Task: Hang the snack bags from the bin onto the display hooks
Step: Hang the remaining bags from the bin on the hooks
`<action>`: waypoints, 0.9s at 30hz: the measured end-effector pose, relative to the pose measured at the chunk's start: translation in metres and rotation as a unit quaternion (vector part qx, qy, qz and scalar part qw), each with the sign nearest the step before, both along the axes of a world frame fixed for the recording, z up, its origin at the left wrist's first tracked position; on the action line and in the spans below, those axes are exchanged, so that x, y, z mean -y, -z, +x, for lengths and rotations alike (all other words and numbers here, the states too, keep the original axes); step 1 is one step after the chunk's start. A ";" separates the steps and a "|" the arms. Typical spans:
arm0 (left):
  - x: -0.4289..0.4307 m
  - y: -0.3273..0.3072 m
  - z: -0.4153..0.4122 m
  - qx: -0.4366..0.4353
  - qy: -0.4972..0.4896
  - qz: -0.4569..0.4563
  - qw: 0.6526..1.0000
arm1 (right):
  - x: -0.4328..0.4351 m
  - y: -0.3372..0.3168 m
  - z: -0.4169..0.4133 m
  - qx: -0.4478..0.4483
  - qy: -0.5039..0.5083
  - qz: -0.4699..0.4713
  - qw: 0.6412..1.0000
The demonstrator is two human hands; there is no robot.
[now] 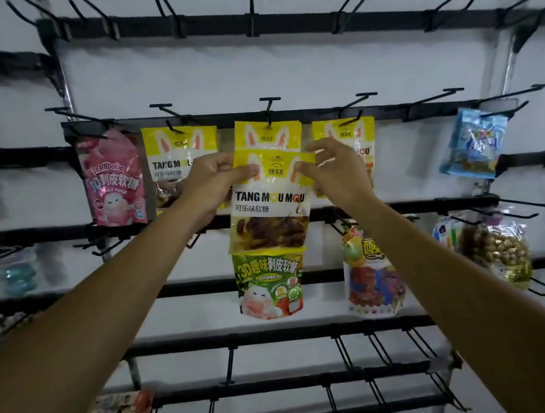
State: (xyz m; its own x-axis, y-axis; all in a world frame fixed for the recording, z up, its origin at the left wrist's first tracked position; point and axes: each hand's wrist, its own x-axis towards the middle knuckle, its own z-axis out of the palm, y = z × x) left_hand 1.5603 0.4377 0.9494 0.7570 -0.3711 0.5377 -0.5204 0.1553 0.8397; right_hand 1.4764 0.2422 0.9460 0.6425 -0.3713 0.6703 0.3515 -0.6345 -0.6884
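Fingers (247,172) of your left hand (209,183) and right hand (338,170) pinch the top corners of the yellow snack bag (270,213), upright just below the middle hook (269,111), overlapping an identical hung bag (267,133).

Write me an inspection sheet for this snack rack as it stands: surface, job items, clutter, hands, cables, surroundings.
Surface: black rack rails with hooks, many of them bare.
Job's things: held yellow bag raised in front of the centre hook, not yet on it; matching yellow bags hang in that row; bin not in view.
Clutter: pink bag, green bag and blue bag hang on other hooks.
Hands: left hand and right hand pinch the held yellow bag's top corners.
Cables: nothing seen.
Surroundings: white wall behind the rack.
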 end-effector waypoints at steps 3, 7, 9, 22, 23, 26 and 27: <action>0.005 -0.010 0.020 0.007 0.007 -0.014 1.000 | 0.007 -0.018 0.018 0.013 0.026 -0.060 0.998; 0.015 -0.025 0.045 0.023 0.006 -0.024 0.999 | 0.015 -0.042 0.040 0.036 0.011 -0.105 0.994; 0.020 -0.028 0.056 0.034 0.009 -0.035 0.999 | 0.018 -0.048 0.045 0.065 0.018 -0.132 0.989; 0.026 0.011 0.084 0.018 -0.011 -0.047 0.999 | 0.027 -0.065 0.085 0.142 0.044 -0.125 0.981; 0.025 0.011 0.085 0.018 -0.015 -0.053 0.998 | 0.027 -0.063 0.087 0.142 0.043 -0.120 0.982; 0.027 0.016 0.087 0.026 -0.015 -0.067 0.997 | 0.027 -0.058 0.094 0.149 0.040 -0.102 0.983; 0.027 0.017 0.088 0.027 -0.018 -0.069 0.997 | 0.026 -0.057 0.095 0.153 0.040 -0.095 0.983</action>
